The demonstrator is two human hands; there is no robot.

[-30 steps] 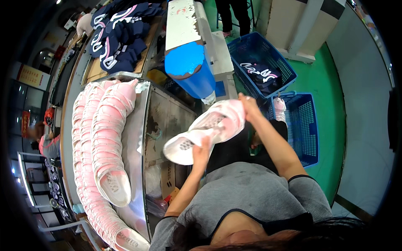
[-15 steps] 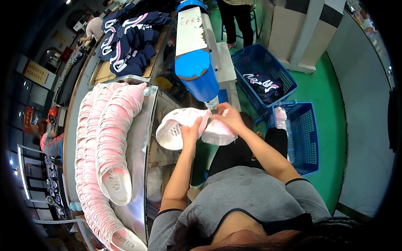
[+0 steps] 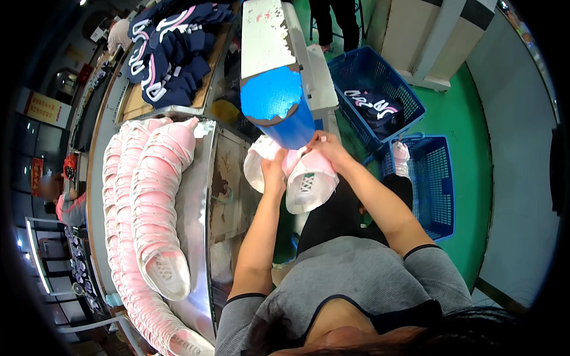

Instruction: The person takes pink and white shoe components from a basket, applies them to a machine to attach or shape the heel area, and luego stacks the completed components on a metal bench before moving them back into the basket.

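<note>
My left hand (image 3: 274,172) is closed on a pink-and-white shoe upper (image 3: 254,165), thumb on top. Beside it, a second shoe upper (image 3: 311,187) hangs from my right hand (image 3: 328,148), whose fingers pinch its pink edge. The inside of that second upper faces up, with crisscross lacing showing in its white lining. Both uppers meet just below the blue cylindrical head of a machine (image 3: 279,98), which hides their far edges and whatever lies beneath it.
Long nested stacks of pink-and-white uppers (image 3: 157,196) lie on the metal-edged table at left. Navy shoe pieces (image 3: 172,59) cover a board beyond. At right stand two blue baskets (image 3: 436,139), one holding navy pieces. Another person's legs (image 3: 335,26) show at the back.
Both uppers have moved away from my body to the machine head. The right one has turned so that its laced inside faces up. My view has shifted slightly.
</note>
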